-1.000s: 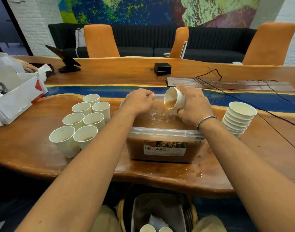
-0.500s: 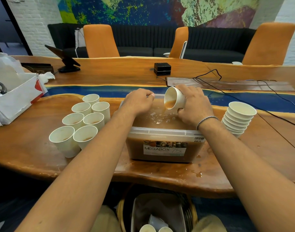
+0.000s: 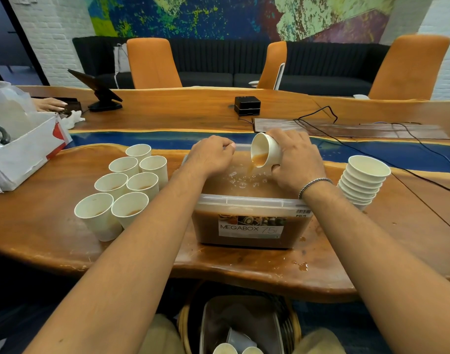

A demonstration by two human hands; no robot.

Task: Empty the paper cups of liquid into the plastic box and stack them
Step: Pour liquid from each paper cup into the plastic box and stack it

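Observation:
My right hand (image 3: 294, 159) grips a white paper cup (image 3: 266, 152) tipped on its side over the clear plastic box (image 3: 252, 200). Brown liquid streams from the cup's lip into the box, which holds much brown liquid with bubbles on top. My left hand (image 3: 209, 155) is curled over the box's far left rim. Several upright paper cups (image 3: 128, 185) with a little brown liquid stand in a cluster left of the box. A stack of nested paper cups (image 3: 363, 182) stands right of the box.
A white carton (image 3: 22, 152) sits at the far left, with another person's hand (image 3: 48, 105) behind it. A black device (image 3: 247, 105) and cables (image 3: 372, 139) lie beyond the box. Brown drops (image 3: 302, 266) spot the table's front edge. A basket with cups (image 3: 240, 325) sits below.
The cup has tipped further and liquid now pours out in a stream. Another person's hand has come back into view at the far left.

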